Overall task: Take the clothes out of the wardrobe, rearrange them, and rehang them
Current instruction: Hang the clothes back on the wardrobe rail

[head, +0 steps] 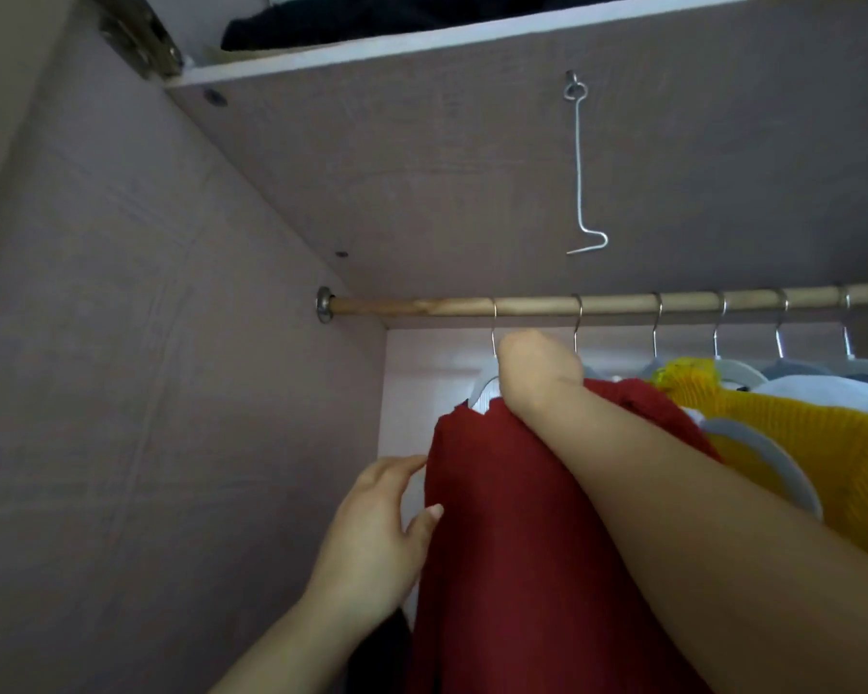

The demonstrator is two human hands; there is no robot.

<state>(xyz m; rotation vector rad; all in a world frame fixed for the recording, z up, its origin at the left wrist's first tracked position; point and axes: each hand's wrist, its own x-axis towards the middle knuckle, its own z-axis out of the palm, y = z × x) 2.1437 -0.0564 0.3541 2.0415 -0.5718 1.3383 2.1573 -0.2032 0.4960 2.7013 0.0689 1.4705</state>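
A dark red garment (512,518) hangs on a white hanger (484,388) whose metal hook sits over the wooden rail (422,307) at the left end of the row. My right hand (534,373) grips the top of that hanger just under the hook, fingers hidden behind the hand. My left hand (377,533) touches the left edge of the red cloth with straight fingers and thumb. To the right hang a yellow knit garment (792,433) and pale clothes (818,398) on more white hangers.
The wardrobe's left wall (146,393) stands close beside the red garment. A metal hook latch (582,167) dangles from the underside of the upper shelf (422,40), which holds dark folded cloth (322,22). Something black (387,658) lies low behind my left wrist.
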